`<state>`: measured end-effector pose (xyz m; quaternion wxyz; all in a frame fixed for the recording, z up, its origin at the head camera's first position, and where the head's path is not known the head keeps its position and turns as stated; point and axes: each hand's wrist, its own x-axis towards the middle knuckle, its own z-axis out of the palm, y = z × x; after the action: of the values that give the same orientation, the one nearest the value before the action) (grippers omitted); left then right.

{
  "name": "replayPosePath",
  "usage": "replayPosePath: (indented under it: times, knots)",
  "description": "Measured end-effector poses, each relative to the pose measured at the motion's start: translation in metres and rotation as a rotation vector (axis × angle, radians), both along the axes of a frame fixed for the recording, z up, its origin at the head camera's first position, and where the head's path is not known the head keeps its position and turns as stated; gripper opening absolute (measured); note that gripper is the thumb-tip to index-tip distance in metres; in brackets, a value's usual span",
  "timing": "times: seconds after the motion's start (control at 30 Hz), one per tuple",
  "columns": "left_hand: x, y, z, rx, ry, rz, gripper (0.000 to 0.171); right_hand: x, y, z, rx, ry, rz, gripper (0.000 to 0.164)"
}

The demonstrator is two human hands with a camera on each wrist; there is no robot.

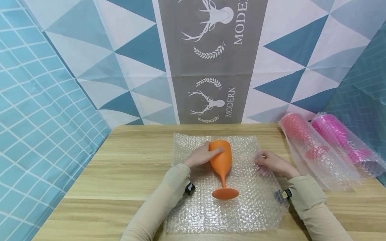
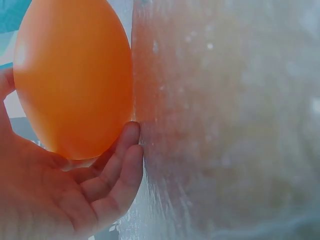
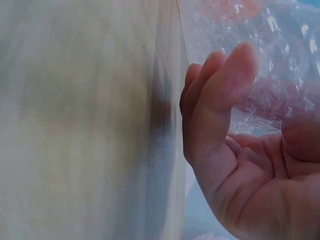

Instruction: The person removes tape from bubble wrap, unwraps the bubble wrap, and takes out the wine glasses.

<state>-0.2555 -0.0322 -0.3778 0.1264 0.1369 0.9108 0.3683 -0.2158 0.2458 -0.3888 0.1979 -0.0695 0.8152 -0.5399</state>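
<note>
An orange plastic wine goblet (image 1: 221, 162) lies on a sheet of bubble wrap (image 1: 199, 214), its bowl toward the back and its round foot toward the front. My left hand (image 1: 200, 155) grips the bowl from the left, thumb across the top. In the left wrist view, the fingers curl around the lower side of the orange bowl (image 2: 75, 80), fingertips right at the wrap. At the sheet's right edge, my right hand (image 1: 275, 163) pinches the bubble wrap. The right wrist view has its curled fingers (image 3: 215, 95) beneath the lifted film (image 3: 280, 60).
Two wrapped goblets lie at the right of the wooden table (image 1: 111, 174): a red one (image 1: 297, 129) and a pink one (image 1: 331, 130), each in bubble wrap. A patterned cloth wall (image 1: 211, 67) stands behind the table's far edge.
</note>
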Motion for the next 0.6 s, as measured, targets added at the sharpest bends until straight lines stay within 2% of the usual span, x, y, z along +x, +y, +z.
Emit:
replayPosePath:
  times: [0.3, 0.6]
  knots:
    - [-0.001, -0.003, -0.001, 0.090, -0.065, -0.001, 0.082, 0.000, 0.000, 0.001, 0.004, -0.011, -0.007, 0.027]
    - [-0.004, -0.011, -0.001, 0.275, -0.175, 0.007, 0.070, 0.000, 0.001, 0.000, 0.006, 0.008, -0.015, 0.026]
